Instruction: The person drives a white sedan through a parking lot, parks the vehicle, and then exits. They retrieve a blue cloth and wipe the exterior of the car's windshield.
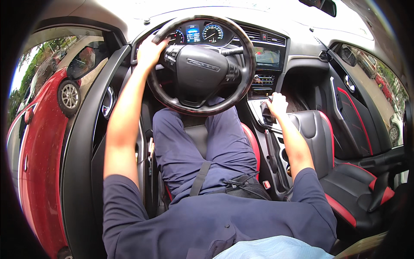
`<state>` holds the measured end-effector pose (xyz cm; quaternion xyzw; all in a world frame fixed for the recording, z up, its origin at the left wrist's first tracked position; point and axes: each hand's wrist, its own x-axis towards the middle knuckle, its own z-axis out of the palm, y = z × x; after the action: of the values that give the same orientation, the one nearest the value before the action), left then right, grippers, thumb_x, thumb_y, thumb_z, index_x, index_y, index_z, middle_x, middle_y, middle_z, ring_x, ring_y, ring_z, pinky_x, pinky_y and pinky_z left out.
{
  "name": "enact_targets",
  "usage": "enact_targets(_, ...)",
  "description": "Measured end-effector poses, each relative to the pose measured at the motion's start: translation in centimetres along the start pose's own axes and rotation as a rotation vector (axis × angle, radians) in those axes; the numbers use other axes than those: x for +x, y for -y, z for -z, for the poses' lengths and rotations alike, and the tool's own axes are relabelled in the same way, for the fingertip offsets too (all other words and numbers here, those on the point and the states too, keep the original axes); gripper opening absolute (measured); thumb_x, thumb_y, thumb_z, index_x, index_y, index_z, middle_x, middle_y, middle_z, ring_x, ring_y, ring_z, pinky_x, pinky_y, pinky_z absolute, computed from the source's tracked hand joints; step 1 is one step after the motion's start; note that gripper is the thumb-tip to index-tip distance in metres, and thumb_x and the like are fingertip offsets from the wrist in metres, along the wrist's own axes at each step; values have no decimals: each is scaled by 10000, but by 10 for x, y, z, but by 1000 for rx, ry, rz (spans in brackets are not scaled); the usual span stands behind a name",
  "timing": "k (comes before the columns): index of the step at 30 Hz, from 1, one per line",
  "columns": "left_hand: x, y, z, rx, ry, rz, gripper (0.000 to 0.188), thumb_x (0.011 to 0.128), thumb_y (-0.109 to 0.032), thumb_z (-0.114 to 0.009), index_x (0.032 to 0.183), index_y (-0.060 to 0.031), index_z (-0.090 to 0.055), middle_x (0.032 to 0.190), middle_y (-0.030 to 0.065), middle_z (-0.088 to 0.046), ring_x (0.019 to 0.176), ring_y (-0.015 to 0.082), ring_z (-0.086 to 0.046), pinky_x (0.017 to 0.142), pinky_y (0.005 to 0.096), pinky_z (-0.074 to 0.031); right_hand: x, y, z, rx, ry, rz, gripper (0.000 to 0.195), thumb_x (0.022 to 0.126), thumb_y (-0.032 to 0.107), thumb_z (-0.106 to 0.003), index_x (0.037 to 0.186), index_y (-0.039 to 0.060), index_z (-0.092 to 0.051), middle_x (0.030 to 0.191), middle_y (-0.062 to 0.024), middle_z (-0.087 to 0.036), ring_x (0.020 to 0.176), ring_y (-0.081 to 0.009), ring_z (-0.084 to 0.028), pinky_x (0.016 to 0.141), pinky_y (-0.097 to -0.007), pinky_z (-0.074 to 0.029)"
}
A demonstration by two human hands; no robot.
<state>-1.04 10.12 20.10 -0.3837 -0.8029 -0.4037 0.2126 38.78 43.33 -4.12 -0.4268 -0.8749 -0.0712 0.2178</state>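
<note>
My left hand (152, 50) grips the upper left rim of the black steering wheel (202, 66), which is turned somewhat off level. On the centre console, my right hand (277, 104) is closed around the top of the gear lever (267, 113); the knob is mostly hidden under the fingers. Behind the wheel the instrument cluster (194, 33) is lit, with a dial on each side of a blue display. To the right of the wheel, the dashboard screen (267, 57) shows a camera picture with coloured guide lines.
A handbrake lever (271, 150) lies beside the driver's seat. The black and red passenger seat (343, 184) is to the right. Close outside the left window stands a red car (42, 155). More vehicles show through the right window (375, 84). A control stalk (233, 51) sticks out behind the wheel.
</note>
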Motion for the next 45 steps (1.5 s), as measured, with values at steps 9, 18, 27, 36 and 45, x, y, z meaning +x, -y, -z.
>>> enact_targets(9, -2, 15, -4, -162, 27, 65, 609, 762, -585, -734, 971, -14, -706, 902, 192, -701, 894, 324, -681, 818, 415, -503, 1, -2, 7, 48, 7, 35, 461, 797, 399, -745, 1121, 111, -589, 1073, -95, -613, 1061, -315, -588, 817, -487, -509)
enact_targets(18, -66, 28, -19, -547, -222, 202, 380, 874, -383, -754, 1000, -34, -671, 865, -2, -634, 777, 100, -544, 749, 264, -440, 13, 2, 11, -63, 115, -11, 499, 807, 522, -705, 1113, 136, -622, 1071, -80, -609, 1053, -300, -597, 828, -503, -511)
enact_targets(27, -200, 101, -15, -788, -278, 539, 303, 981, -282, -633, 1151, -32, -637, 1038, 68, -663, 933, 161, -633, 822, 307, -544, 13, 2, -11, -107, -6, 15, 457, 841, 529, -663, 1081, 140, -648, 1040, -70, -626, 1040, -284, -592, 801, -539, -480)
enact_targets(36, -269, 115, -14, -511, -28, 647, 265, 962, -255, -652, 1116, -40, -674, 1101, 51, -655, 977, 146, -610, 844, 310, -510, 64, 10, -28, -188, 62, 10, 544, 845, 591, -627, 1139, 133, -650, 1108, -66, -655, 1102, -292, -579, 850, -594, -445)
enact_targets(45, -313, 126, -11, -450, 51, 627, 263, 936, -262, -700, 1078, -42, -684, 966, 8, -672, 884, 119, -612, 823, 278, -499, -70, -7, -3, 485, 72, -93, 410, 830, 427, -724, 948, 39, -656, 864, -109, -663, 811, -219, -675, 693, -387, -525)
